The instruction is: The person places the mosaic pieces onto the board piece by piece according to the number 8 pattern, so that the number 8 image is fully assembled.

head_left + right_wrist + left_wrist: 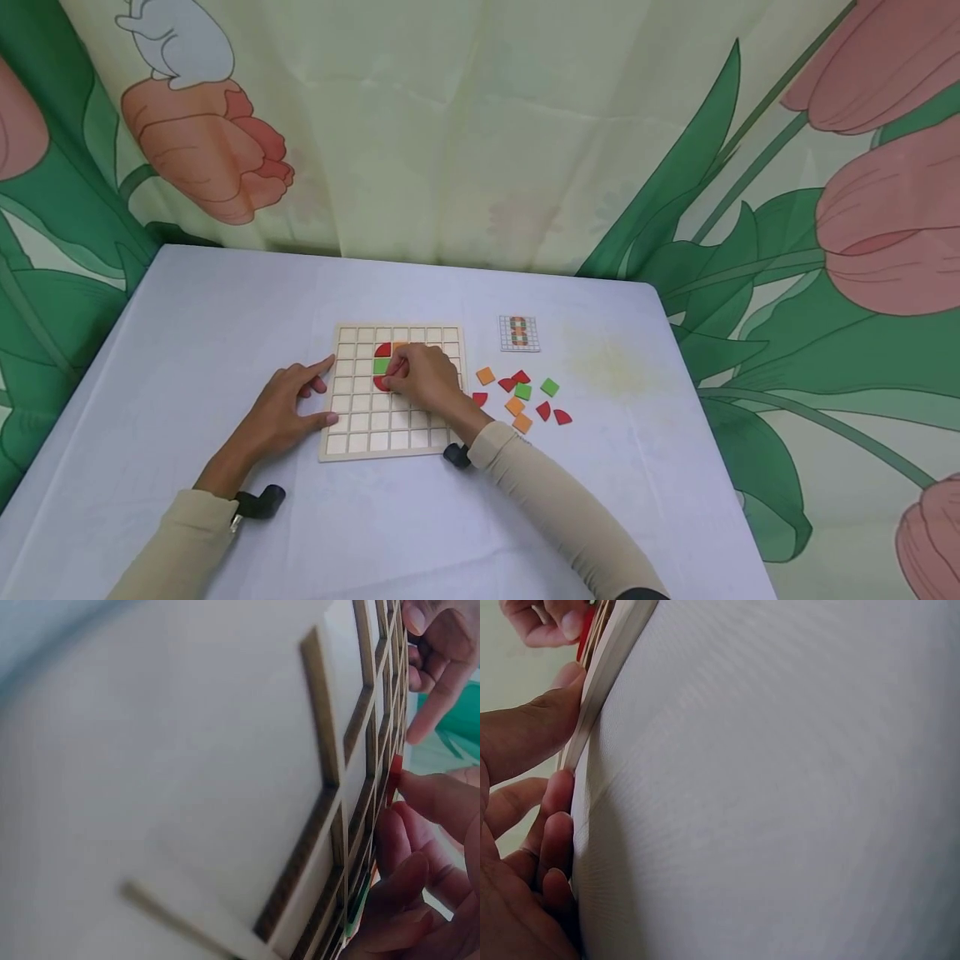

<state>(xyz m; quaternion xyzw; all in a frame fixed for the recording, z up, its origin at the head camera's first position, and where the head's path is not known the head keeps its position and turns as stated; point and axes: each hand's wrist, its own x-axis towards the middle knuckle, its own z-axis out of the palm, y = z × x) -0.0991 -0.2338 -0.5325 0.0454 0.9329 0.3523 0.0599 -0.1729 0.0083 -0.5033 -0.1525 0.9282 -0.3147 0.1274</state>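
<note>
A wooden grid board [360, 423] lies on the table. My left hand [281, 412] rests at its left side, index finger extended and thumb on the rim; its other fingers are bent loosely. My right hand [425, 377] is over the board with curled fingers, gripping a red quarter-circle piece [380, 383] at the grid; the thumb meets this red piece [394, 771] in the right wrist view. Above it sit a green square [381, 366], another red piece [383, 350] and an orange piece [400, 346], partly covered by the right hand.
Right of the board lie several loose pieces: orange squares [514, 406], green squares [550, 387] and red quarter-circles [562, 417]. A small pattern card [519, 333] lies behind them. White cloth [360, 525] covers the table, and a printed curtain [465, 150] hangs at the back.
</note>
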